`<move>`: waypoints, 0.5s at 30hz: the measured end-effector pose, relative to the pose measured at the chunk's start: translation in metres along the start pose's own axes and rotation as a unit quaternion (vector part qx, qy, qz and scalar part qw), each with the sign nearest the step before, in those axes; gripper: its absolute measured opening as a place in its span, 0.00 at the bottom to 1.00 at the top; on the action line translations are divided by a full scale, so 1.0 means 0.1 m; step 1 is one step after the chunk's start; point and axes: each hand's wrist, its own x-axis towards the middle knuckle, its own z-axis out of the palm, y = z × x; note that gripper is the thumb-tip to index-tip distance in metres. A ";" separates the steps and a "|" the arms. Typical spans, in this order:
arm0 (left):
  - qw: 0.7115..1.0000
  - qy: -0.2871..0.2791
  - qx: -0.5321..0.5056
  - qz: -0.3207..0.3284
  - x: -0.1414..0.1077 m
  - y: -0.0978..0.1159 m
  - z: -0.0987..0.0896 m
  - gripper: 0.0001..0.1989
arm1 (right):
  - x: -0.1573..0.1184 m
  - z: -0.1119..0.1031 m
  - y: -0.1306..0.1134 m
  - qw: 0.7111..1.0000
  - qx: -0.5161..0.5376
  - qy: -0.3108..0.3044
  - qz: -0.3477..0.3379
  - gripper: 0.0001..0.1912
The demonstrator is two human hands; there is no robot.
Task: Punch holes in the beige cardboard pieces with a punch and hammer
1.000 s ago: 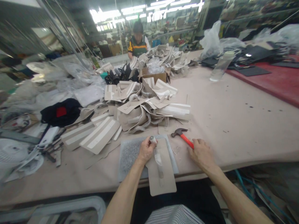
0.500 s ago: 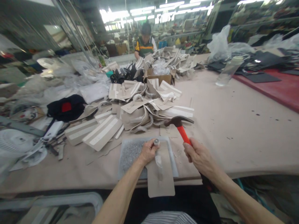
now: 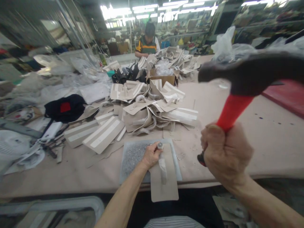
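Note:
My right hand (image 3: pixel 226 152) grips a claw hammer (image 3: pixel 237 109) by its red and black handle, raised close to the camera with its dark head up. My left hand (image 3: pixel 152 155) pinches a short round metal punch or setting tool (image 3: pixel 160 145), upright over the far part of a beige panel (image 3: pixel 164 190). That panel has a strap-like handle wrapped in clear film (image 3: pixel 162 167) along its middle. It lies partly on a pale worn pad (image 3: pixel 135 158) and sticks out over the table's front edge. What sits under the tool is hidden.
A heap of beige panels with handles (image 3: pixel 142 110) lies beyond the pad, near an open cardboard box (image 3: pixel 166 79). To the left are a dark cap (image 3: pixel 65 107) and a white fan (image 3: pixel 14 145). Across the table, a person (image 3: pixel 148 44) works. A red board (image 3: pixel 285 98) lies right.
My right hand has lifted the hammer up and toward the camera, to the right. My left hand, the round tool and the panel have stayed almost in place.

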 end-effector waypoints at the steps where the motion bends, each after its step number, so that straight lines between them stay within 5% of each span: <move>1: 1.000 0.000 0.001 -0.003 0.00 -0.01 0.00 0.05 | -0.12 0.08 0.06 0.999 -0.026 -0.037 -0.008 0.14; 4: 1.000 0.007 0.008 -0.015 -0.01 -0.05 0.02 0.04 | -0.45 0.30 0.31 0.938 -0.133 -0.315 -0.062 0.13; 6: 1.000 0.010 0.010 -0.018 -0.01 -0.07 0.03 0.04 | -0.54 0.36 0.43 0.889 -0.175 -0.420 -0.048 0.11; 15: 1.000 -0.001 -0.016 -0.010 0.00 -0.02 -0.01 0.06 | -0.60 0.49 1.02 0.862 -0.228 -0.440 0.106 0.16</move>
